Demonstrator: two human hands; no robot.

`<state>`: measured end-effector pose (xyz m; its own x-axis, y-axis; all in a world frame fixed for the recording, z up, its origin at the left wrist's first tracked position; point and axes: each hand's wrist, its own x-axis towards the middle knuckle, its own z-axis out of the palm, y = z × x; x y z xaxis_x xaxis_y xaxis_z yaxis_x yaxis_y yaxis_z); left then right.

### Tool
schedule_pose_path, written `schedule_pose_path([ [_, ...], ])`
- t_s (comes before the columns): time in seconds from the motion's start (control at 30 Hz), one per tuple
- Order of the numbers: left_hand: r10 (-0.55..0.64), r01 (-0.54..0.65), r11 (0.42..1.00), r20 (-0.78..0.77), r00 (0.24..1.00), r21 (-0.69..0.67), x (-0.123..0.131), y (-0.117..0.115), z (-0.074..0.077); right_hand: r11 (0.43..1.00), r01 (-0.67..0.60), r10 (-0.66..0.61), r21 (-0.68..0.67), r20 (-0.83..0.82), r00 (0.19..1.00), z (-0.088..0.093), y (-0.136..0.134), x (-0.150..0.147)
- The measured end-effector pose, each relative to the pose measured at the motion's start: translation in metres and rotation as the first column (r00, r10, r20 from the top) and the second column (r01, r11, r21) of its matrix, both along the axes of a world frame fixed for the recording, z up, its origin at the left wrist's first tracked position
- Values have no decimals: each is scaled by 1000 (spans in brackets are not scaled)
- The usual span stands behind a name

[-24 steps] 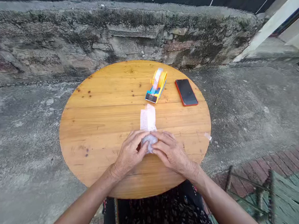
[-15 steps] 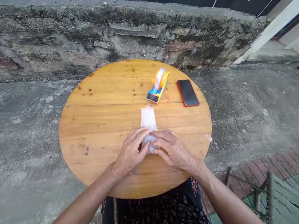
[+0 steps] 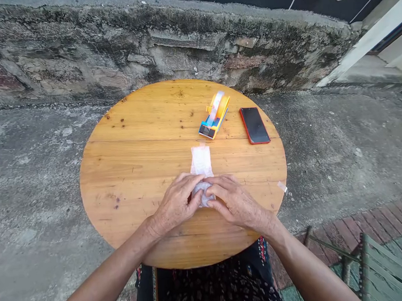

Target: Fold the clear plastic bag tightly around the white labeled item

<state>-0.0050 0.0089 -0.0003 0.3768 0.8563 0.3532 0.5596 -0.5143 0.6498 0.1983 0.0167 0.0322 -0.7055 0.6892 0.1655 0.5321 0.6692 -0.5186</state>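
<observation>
A strip of white bubble wrap (image 3: pixel 201 161) lies on the round wooden table (image 3: pixel 134 163), its near end rolled up under my fingers. My left hand (image 3: pixel 177 204) and my right hand (image 3: pixel 234 201) meet at that rolled end, fingers curled and pinching it from both sides. What the roll encloses is hidden. Beyond the strip stands a yellow and blue tape dispenser (image 3: pixel 215 115) with a roll of clear tape.
A black phone in a red case (image 3: pixel 254 125) lies face up to the right of the dispenser. A small piece of tape (image 3: pixel 282 187) hangs off the table's right edge. Rough concrete floor and a stone wall surround the table; a green slatted chair (image 3: pixel 378 267) is at lower right.
The free end of the bubble wrap has flattened and the strip looks shorter as the rolled end took up more of it. Both hands stay at the same spot.
</observation>
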Motion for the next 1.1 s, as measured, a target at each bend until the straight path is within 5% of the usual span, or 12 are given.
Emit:
schedule_pose_path([
  [0.37,-40,35,997,61,997,67,-9,-6,-1,1000,4,-4,-18,-2,1000,0,2,1],
  [0.67,-134,161,970,-154,979,182,-18,-21,-4,999,-5,5,-46,-7,1000,-1,3,1],
  [1.1,-91,107,981,-106,990,164,-10,-8,0,968,117,-130,-220,-44,991,1,11,4],
])
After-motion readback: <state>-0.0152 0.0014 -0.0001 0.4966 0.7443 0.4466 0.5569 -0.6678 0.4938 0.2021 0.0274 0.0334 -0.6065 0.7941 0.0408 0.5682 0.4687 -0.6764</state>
